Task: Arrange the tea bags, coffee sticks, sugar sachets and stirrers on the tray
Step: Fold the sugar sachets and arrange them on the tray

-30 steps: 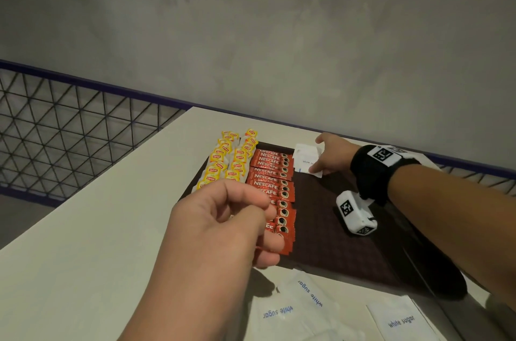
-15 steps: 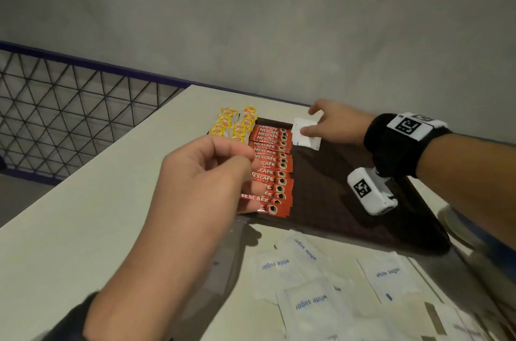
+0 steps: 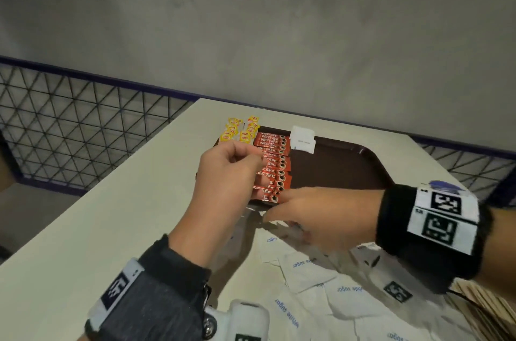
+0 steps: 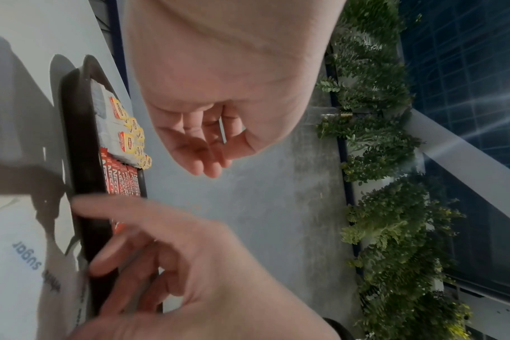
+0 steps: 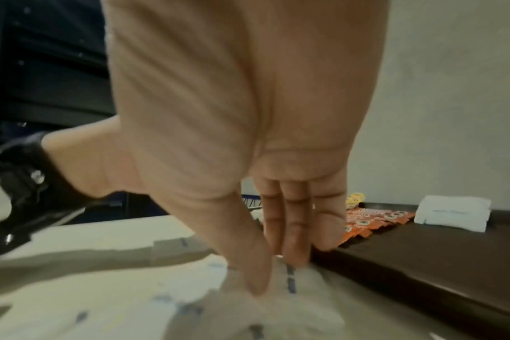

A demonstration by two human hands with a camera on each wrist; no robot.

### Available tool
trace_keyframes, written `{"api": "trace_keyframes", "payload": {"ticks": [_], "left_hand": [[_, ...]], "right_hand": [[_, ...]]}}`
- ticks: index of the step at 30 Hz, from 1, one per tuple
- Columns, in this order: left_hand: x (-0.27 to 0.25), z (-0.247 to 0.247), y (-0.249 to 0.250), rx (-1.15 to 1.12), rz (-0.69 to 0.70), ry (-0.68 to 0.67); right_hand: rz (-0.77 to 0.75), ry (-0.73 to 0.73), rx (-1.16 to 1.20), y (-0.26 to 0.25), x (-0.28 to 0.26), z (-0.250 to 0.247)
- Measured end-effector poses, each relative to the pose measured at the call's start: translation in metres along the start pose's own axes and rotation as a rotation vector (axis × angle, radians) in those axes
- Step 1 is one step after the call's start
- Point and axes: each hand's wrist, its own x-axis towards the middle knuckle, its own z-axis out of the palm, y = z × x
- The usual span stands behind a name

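A dark brown tray [image 3: 343, 170] holds yellow tea bags [image 3: 240, 131] at its far left, a row of red coffee sticks [image 3: 275, 164] and a small stack of white sugar sachets [image 3: 303, 139]. Loose sugar sachets [image 3: 321, 279] lie on the table in front of the tray. My right hand [image 3: 269, 219] reaches down onto them; in the right wrist view its thumb and fingertips [image 5: 294, 255] pinch one sachet [image 5: 288, 280]. My left hand [image 3: 257, 161] hovers over the coffee sticks with fingers loosely curled, holding nothing [image 4: 207, 151].
Wooden stirrers [image 3: 480, 304] lie at the table's near right edge. The pale table [image 3: 111, 215] stretches left of the tray. A wire mesh railing [image 3: 83, 131] runs behind the table, below a grey wall.
My right hand left the sachet stack at the tray's far side and came back to the loose sachets in front of the tray. My left hand stayed over the coffee sticks.
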Motion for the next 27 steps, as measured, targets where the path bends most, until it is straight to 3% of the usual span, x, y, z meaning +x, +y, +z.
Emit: {"api": "trace_keyframes", "payload": {"ticks": [12,27], "left_hand": [[-0.012,0.008,0.004,0.073,-0.013,-0.117],[-0.009,0.008,0.000,0.113,-0.011,-0.098]], "right_hand": [[0.028,0.160,0.025,-0.002,-0.020,0.012],[0.213,-0.023,0.278,0.001,-0.012,0.001]]}}
